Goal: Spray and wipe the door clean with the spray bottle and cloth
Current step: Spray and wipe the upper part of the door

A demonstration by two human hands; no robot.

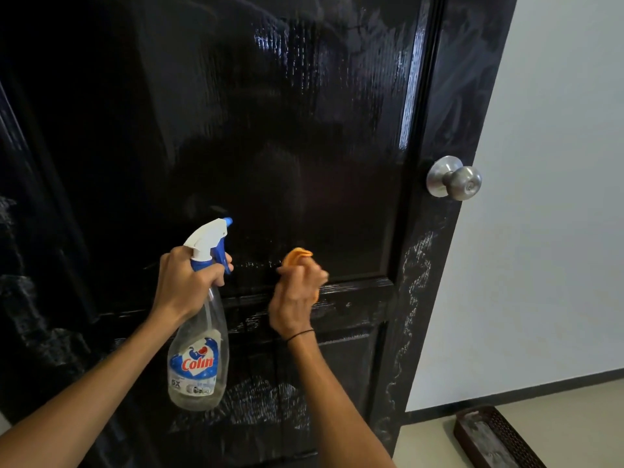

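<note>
A glossy black panelled door fills most of the view, with dried whitish streaks on its lower rails and right stile. My left hand grips the neck of a clear spray bottle with a white and blue trigger head, nozzle pointing at the door. My right hand holds a bunched orange cloth against the bottom edge of the upper panel. That hand is motion-blurred.
A round silver doorknob sticks out from the door's right stile. Beyond the door edge are a pale wall and a light floor. A dark brown perforated tray lies on the floor at the lower right.
</note>
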